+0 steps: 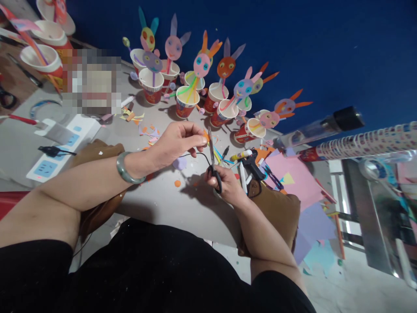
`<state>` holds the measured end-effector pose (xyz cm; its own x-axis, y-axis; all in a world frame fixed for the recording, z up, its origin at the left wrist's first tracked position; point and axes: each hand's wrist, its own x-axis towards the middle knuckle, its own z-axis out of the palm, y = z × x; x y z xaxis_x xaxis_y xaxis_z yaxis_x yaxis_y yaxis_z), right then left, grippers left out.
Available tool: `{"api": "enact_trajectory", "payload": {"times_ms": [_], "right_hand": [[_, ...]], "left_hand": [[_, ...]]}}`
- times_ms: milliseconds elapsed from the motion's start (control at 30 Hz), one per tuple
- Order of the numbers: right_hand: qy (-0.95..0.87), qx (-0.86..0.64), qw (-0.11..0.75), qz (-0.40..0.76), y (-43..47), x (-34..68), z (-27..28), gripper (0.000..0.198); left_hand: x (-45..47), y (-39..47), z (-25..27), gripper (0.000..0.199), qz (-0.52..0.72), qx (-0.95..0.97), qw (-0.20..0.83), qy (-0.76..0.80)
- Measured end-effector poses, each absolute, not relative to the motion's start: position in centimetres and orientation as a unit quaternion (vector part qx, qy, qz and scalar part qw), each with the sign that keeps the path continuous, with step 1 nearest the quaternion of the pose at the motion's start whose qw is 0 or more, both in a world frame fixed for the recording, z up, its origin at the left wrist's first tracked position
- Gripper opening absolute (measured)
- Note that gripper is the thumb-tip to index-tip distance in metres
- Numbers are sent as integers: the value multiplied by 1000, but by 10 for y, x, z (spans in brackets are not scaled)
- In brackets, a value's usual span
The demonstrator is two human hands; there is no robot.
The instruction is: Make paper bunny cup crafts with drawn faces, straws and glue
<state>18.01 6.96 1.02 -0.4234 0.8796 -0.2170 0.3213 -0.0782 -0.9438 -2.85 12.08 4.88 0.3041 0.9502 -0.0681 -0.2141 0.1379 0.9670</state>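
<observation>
Pinched between the thumb and fingers of my left hand [184, 141] is a small piece of orange paper [206, 136]. My right hand [228, 184] grips black-handled scissors [212, 156], whose blades point up and away from me beside the paper. Whether the blades touch the paper I cannot tell. Under my hands, a round orange paper disc [177, 184] and a lilac disc [179, 162] lie on the grey table [163, 213]. Colourful paper scraps [151, 134] are scattered beyond my left hand.
Red paper cups [184, 104] with paper rabbit figures line the blue wall. A black glue gun [254, 165], markers and coloured paper sheets [298, 178] lie to the right, near a long stack of cups [361, 141]. A white power strip [63, 148] sits left.
</observation>
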Motion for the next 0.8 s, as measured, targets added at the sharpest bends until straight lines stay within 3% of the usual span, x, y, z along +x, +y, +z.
{"api": "enact_trajectory", "payload": {"times_ms": [533,800], "right_hand": [[-622,-489,248,559,69,179,11,62],[-625,-471,298,546,67,184,6,69]], "left_hand": [[-30,122,48,8,449,483,647,384],[-33,128,51,9,437,500,634,397]]}}
